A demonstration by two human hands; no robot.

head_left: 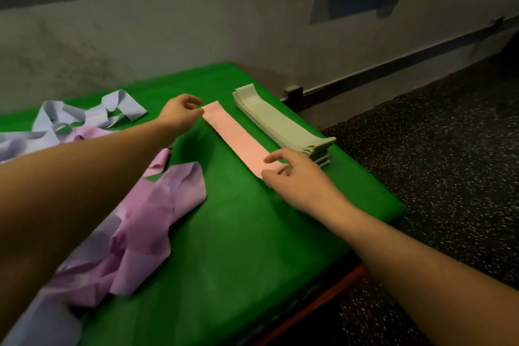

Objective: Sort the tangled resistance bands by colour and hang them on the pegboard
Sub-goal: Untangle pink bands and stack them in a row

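Bands in blue (92, 114) and purple (146, 213) lie mixed up in a messy heap along the left edge of my green table (247, 233). I think they are not sorted yet. Near the far right corner sits a neat stack of pale green bands (280, 123), so I think that colour is done. One pink band (236, 135) lies flat and straight just beside the stack, a bit more toward the middle of the table. I see no pegboard here, so I think nothing is hung up yet. Most of the job is left, I would say.

My left hand (179, 114) reaches over the messy heap to the far end of the pink band. Its fingers are bent, and the fingertips come close to the thumb right at the band's end. I cannot tell if they pinch it or only touch it.

My right hand (295, 177) is at the near end of the pink band, close to the right edge of the table. Its fingers are loose and a little apart. They rest on the band's near end and press it flat. They do not grab it.
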